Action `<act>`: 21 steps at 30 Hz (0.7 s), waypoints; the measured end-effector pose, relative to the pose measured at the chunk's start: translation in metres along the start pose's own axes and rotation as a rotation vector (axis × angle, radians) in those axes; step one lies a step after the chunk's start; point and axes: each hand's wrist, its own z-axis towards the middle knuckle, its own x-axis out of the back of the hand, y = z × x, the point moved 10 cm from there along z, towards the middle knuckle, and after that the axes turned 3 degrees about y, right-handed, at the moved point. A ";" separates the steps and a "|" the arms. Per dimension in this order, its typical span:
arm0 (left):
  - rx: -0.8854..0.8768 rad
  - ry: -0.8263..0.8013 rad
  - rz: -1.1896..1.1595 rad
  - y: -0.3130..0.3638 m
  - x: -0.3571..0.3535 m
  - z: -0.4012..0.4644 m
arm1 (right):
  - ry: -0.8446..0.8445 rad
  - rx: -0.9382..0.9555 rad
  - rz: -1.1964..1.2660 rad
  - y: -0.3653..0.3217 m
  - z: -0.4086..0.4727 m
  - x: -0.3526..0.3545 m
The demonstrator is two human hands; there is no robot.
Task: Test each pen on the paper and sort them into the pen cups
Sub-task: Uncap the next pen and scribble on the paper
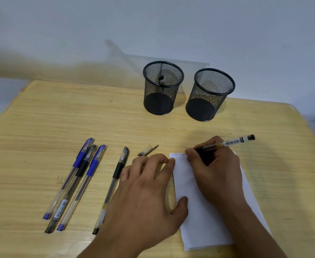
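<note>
White paper [205,211] lies near the table's [41,118] six-o'clock edge; left hand [149,185] presses flat on its edge, right hand [214,164] grips a pen [229,142] writing at twelve o'clock.

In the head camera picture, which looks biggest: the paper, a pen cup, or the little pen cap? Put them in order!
1. Paper, though it lies nearest the camera, which makes it look bigger.
2. Pen cups, left and right: they look alike, so no ranking between them.
3. Pen cap, clearly the smallest.
</note>
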 end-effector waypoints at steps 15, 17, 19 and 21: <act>0.000 0.007 -0.016 -0.001 -0.001 0.000 | 0.013 -0.008 0.010 0.004 0.001 -0.001; 0.000 0.006 -0.014 0.000 -0.001 -0.001 | 0.024 -0.023 0.023 0.007 0.001 0.000; 0.000 0.007 -0.018 0.000 -0.001 -0.001 | 0.032 -0.043 0.020 0.009 0.000 0.001; 0.000 0.009 -0.021 0.000 0.000 -0.001 | 0.025 -0.065 0.008 0.009 -0.002 0.000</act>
